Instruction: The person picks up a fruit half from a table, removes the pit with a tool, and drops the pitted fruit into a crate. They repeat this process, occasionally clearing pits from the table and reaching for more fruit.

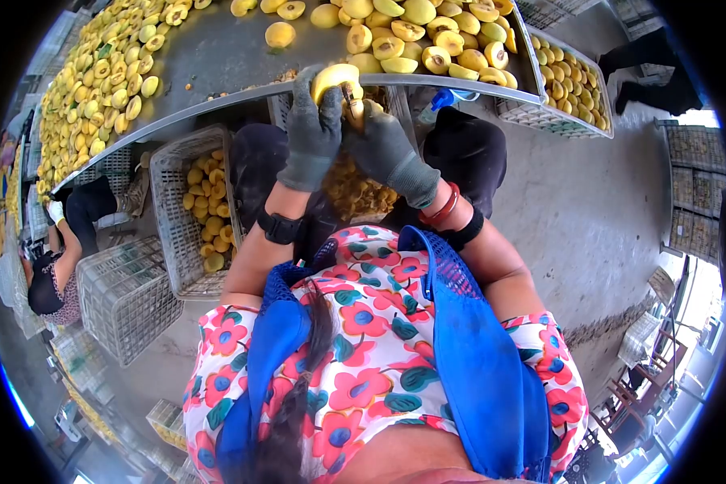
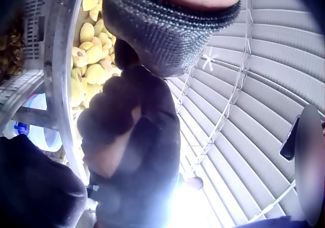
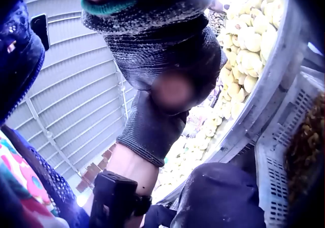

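Both hands wear grey gloves and meet at the tray's metal front edge [image 1: 242, 93]. In the head view my left hand [image 1: 310, 137] grips a yellow fruit piece [image 1: 335, 78], its fingers round the left side. My right hand [image 1: 391, 153], close on the right, pinches a small brownish item [image 1: 353, 113] against the fruit; whether this is a tool handle is unclear. In the left wrist view the left glove [image 2: 157, 35] sits above the dark, blurred right hand [image 2: 147, 131]. The right glove [image 3: 162, 55] covers part of the left hand [image 3: 152, 126] in the right wrist view.
Halved yellow fruit [image 1: 436, 40] lies heaped on the tray, with more at the left [image 1: 105, 89]. A crate of fruit [image 1: 165, 218] stands at the lower left, and another crate [image 1: 573, 89] at the right. Scraps [image 1: 355, 189] lie between the knees. Another person [image 1: 56, 274] works at far left.
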The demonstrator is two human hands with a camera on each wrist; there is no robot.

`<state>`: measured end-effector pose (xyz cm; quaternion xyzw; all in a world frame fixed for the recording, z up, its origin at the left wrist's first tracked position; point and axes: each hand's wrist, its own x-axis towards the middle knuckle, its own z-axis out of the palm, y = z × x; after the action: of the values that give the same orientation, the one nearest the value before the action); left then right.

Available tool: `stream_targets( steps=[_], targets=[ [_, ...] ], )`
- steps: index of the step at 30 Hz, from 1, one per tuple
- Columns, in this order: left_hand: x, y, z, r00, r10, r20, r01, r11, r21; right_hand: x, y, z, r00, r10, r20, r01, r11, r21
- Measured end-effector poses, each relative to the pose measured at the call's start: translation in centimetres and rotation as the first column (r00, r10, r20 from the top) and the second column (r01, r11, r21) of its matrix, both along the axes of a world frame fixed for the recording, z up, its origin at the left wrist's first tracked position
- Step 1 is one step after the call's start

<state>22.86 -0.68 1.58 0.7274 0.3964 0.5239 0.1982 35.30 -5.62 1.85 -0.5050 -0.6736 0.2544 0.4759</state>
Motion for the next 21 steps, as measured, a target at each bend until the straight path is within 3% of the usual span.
stream_targets(
  steps=[2,6,11,16,18,20,21],
  targets=[
    [0.2,-0.3,0.4,1.0,-0.002,0.017,0.002,1.0,-0.028,-0.4,0.1,-0.3,0.999,-0.04,0.022,0.039,0.999,0.015],
    [0.0,-0.3,-0.2,0.999,0.043,0.012,-0.041,0.991,-0.13,-0.1,-0.1,0.2,0.999,0.027,-0.033,-0.028,0.999,-0.034],
    [-0.1,-0.2,-0.2,0.996,0.075,-0.046,-0.075,0.997,0.001,-0.2,-0.1,0.0,1.0,0.015,0.01,-0.016,0.999,0.034],
    [-0.5,0.1,-1.1,0.996,0.085,-0.034,-0.087,0.996,-0.036,0.2,0.0,0.5,0.989,0.111,-0.097,-0.126,0.978,-0.168],
    [-0.7,0.1,-0.9,0.988,0.12,-0.099,-0.119,0.993,0.013,0.2,-0.1,0.5,0.992,0.104,-0.07,-0.113,0.985,-0.131],
    [-0.5,-0.1,-0.4,0.993,0.098,-0.072,-0.095,0.995,0.041,-0.1,0.0,0.0,0.997,0.053,0.053,-0.056,0.997,0.057],
    [-0.5,-0.4,-0.1,0.994,0.088,-0.06,-0.084,0.995,0.056,-0.2,0.1,-0.3,0.998,0.055,0.039,-0.057,0.997,0.045]
  ],
)
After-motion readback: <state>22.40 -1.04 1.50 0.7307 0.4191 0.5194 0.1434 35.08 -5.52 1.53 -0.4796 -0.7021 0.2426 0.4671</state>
